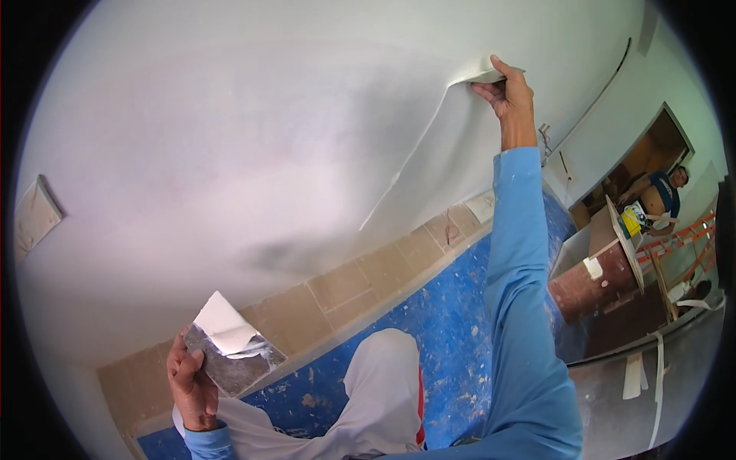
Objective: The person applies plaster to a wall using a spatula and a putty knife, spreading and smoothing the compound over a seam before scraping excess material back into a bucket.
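Observation:
My left hand (192,383) grips a flat, square metal putty plate (238,376) low in front of the wall, fingers and thumb around its left edge. A thick heap of white putty (222,323) lies on the plate's upper part. Up at the right, my right hand (512,96) pinches a thin, whitish putty scraper (492,76), its blade against the pale wall (230,130). From the blade's left end a thin raised ridge of putty (410,162) runs down and leftward across the wall. Part of the scraper is hidden behind my fingers.
Beige tiles (345,290) line the wall's foot above a blue, white-spotted floor covering (452,330). A pale wall plate (37,218) is at far left. At right stand a brown curved counter (594,284), a yellow tub (632,218), an orange ladder (690,238) and another person (661,195).

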Motion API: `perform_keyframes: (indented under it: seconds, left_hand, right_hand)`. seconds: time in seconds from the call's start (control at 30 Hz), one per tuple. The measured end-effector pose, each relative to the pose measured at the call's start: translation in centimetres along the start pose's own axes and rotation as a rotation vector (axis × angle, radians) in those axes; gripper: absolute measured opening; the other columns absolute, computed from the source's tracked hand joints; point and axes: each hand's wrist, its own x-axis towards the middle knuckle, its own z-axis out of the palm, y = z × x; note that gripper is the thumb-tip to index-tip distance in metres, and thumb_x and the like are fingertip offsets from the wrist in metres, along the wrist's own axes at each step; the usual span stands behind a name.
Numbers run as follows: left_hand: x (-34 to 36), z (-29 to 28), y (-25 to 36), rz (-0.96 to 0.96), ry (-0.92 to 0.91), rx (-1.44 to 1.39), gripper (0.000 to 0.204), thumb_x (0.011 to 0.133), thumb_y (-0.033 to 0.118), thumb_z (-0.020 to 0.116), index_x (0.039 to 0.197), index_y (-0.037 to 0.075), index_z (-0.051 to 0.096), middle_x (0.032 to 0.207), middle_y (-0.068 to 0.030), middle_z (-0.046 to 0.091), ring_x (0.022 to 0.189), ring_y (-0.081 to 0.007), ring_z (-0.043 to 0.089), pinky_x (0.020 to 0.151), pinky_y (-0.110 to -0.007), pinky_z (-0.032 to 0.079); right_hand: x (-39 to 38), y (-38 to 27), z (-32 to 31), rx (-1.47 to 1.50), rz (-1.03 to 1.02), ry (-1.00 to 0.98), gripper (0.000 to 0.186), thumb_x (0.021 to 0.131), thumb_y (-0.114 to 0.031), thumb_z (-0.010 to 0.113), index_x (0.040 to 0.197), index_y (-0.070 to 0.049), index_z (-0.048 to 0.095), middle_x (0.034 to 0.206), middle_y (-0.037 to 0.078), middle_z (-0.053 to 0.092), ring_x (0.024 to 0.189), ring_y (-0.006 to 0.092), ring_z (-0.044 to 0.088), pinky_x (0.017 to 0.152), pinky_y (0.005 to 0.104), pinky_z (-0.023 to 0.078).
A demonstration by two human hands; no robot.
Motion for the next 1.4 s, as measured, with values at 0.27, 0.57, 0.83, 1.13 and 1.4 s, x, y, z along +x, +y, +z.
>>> perform_keyframes:
  seconds: [0.27, 0.57, 0.83, 1.13, 1.4]
  left_hand:
    - [0.8, 1.9, 1.3, -0.097, -0.046, 0.109, 0.046, 0.085, 0.016, 0.055, 0.125, -0.008, 0.052, 0.103, -0.0088, 0.065, 0.081, -0.0115, 0.059, 0.067, -0.022, 0.044]
    - [5.2, 6.2, 0.4, -0.147, -0.259, 0.206, 0.04, 0.086, 0.017, 0.058, 0.118, -0.006, 0.057, 0.089, -0.0035, 0.066, 0.059, -0.0061, 0.055, 0.051, -0.018, 0.042]
    - [6.9, 7.0, -5.7, -0.251, -0.191, -0.326, 0.02, 0.093, 0.01, 0.053, 0.11, -0.001, 0.057, 0.084, -0.0038, 0.063, 0.056, -0.0061, 0.056, 0.041, -0.02, 0.048]
    - [6.8, 5.6, -7.0, -0.282, -0.25, -0.403, 0.022, 0.1, 0.009, 0.05, 0.121, 0.003, 0.053, 0.085, -0.0046, 0.064, 0.055, -0.0069, 0.059, 0.052, -0.028, 0.061]
    - [6.3, 4.7, -4.3, -0.104, -0.337, -0.166, 0.031, 0.1, 0.017, 0.054, 0.128, 0.004, 0.051, 0.098, -0.0033, 0.066, 0.074, -0.0086, 0.065, 0.06, -0.024, 0.058]
  right_hand:
    - [-0.9, -3.7, 2.8, -0.068, -0.179, -0.054, 0.048, 0.078, -0.013, 0.08, 0.108, 0.015, 0.055, 0.102, 0.027, 0.062, 0.079, 0.0357, 0.07, 0.078, 0.0502, 0.062]
    - [-5.0, -3.3, 7.4, -0.363, -0.437, -0.276, 0.014, 0.074, -0.005, 0.072, 0.083, 0.003, 0.064, 0.077, 0.007, 0.062, 0.063, 0.0162, 0.059, 0.059, 0.0304, 0.049]
    - [-23.6, 6.8, 3.1, -0.467, -0.34, -0.612, 0.025, 0.091, -0.012, 0.069, 0.11, 0.005, 0.068, 0.093, 0.011, 0.073, 0.085, 0.011, 0.064, 0.074, 0.0278, 0.052]
    - [-32.6, 11.0, 4.7, -0.389, -0.407, -1.045, 0.056, 0.078, 0.009, 0.059, 0.133, 0.003, 0.052, 0.125, 0.021, 0.053, 0.108, 0.0321, 0.06, 0.089, 0.0321, 0.049]
    - [-32.9, 15.8, 4.2, -0.788, -0.406, -1.031, 0.063, 0.075, 0.01, 0.052, 0.137, -0.002, 0.05, 0.117, 0.019, 0.055, 0.104, 0.0357, 0.06, 0.085, 0.0429, 0.051]
